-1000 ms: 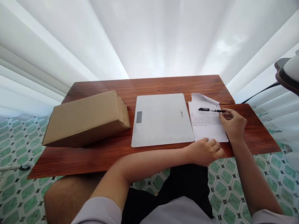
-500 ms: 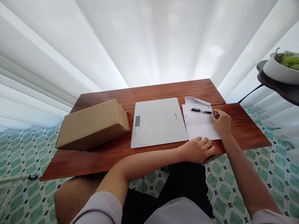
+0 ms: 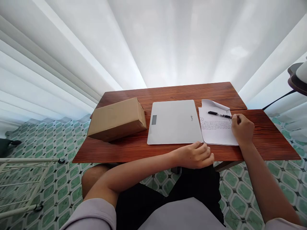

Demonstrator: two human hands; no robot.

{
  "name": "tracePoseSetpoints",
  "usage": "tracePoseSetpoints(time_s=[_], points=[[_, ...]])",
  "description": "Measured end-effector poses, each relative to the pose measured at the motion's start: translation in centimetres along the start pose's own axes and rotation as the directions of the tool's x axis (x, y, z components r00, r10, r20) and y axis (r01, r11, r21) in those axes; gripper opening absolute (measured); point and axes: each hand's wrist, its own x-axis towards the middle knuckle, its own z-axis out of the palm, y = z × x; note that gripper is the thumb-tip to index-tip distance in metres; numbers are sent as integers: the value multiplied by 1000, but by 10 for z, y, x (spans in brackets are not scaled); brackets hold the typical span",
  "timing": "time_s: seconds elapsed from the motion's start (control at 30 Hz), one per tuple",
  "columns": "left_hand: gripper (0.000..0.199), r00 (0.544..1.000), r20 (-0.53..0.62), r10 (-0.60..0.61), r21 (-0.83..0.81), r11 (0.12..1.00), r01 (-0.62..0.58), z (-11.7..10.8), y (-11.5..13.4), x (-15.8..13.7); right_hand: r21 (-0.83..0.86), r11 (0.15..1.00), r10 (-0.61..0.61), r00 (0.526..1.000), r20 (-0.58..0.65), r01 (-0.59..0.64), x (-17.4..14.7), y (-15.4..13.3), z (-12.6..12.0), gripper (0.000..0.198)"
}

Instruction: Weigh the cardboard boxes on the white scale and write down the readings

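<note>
A black pen (image 3: 217, 114) lies across the printed paper sheets (image 3: 216, 135) on the right side of the table. The fingers of my right hand (image 3: 243, 129) are closed at the pen's right end, with the hand resting over the sheets' right edge. My left hand (image 3: 195, 156) lies at the table's front edge, fingers loosely bent and a little apart, with nothing seen in them. Its fingertips are by the lower right corner of a flat white scale (image 3: 175, 126). That scale has a small grey display (image 3: 154, 119) on its left side.
A closed cardboard box (image 3: 116, 119) stands left of the scale on the reddish-brown wooden table (image 3: 168, 92). White curtains (image 3: 168, 41) hang behind. A white metal rack (image 3: 21, 182) is on the tiled floor at left, and a dark shelf (image 3: 296, 81) juts in at right.
The view has swung left, so things appear farther right. My left hand has slid left from the sheets' lower edge to the scale's corner. My right hand stays at the pen's end.
</note>
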Motion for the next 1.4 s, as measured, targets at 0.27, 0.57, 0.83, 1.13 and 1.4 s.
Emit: tracePoseSetpoints(time_s=[0.27,0.57,0.83,1.13,1.4], points=[[29,896,-40,-443,72,893,444,-53,-27,-63,26,999,43,999,-22,-42,5,3,-2,34],[34,730,-261,-632,186,709,680,-86,-42,-109,62,998,20,997,-75,-15,13,4,-9,32],[33,671,-353,-653,234,632,738,-103,-54,-134,140,974,-173,983,-61,180,13,-81,-11,31],[33,441,-494,-749,206,392,897,-147,-84,-176,571,748,-427,904,24,338,-33,-252,20,43],[35,128,-540,-832,38,128,991,-179,-100,-220,713,624,-489,871,37,320,-60,-324,54,34]])
